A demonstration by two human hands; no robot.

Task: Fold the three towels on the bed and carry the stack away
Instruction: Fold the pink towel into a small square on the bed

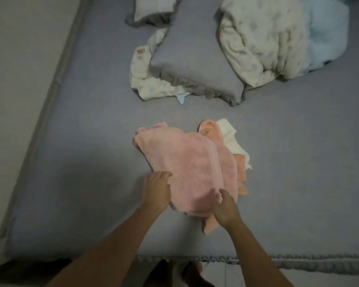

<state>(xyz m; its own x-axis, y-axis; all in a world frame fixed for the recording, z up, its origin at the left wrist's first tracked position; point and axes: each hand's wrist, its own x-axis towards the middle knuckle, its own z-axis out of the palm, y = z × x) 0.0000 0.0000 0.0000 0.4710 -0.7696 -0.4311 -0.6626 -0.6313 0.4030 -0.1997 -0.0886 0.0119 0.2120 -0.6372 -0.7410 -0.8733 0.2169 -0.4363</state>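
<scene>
Three towels lie heaped in the middle of the grey bed [81, 183]. A pink towel [191, 162] is on top. Beneath it an orange towel [210, 129] sticks out at the far and near right, and a white towel [232, 139] shows at the right. My left hand [157, 191] grips the near left edge of the pink towel, fingers tucked under it. My right hand [226, 210] holds the near right edge of the heap, with the thumb on the pink towel and the fingers hidden beneath.
A grey pillow [195, 59] lies beyond the towels on a cream patterned cloth [145, 83]. A bundled cream and light-blue quilt [278, 38] sits at the far right. A wall [19, 59] runs along the bed's left side. My feet [174, 272] stand at the frilled front edge.
</scene>
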